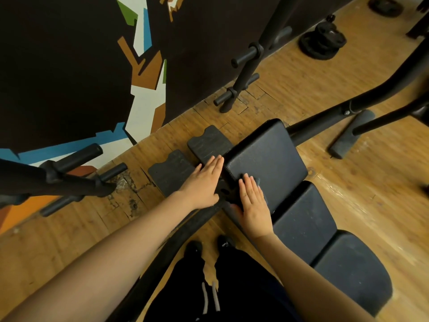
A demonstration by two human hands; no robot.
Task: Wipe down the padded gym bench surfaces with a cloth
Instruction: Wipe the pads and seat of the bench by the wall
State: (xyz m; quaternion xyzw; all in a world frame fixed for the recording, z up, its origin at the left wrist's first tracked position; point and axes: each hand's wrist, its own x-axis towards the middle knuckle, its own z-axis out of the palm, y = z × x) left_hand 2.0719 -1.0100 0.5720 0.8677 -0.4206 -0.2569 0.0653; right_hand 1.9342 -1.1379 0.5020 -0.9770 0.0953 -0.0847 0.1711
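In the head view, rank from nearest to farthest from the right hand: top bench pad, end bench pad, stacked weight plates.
From the right hand:
1. Top bench pad, under its fingers.
2. End bench pad, lower right, near the person.
3. Stacked weight plates, upper right on the floor.

Open wooden floor (348, 182) lies right of the padded bench (274, 159), giving clear passage along that side. Left of the bench, two black foam blocks (192, 159) crowd the floor. Peg racks (246, 73) stand by the painted wall (69, 66) beyond. Frame tubes (336, 115) cross behind the head pad.
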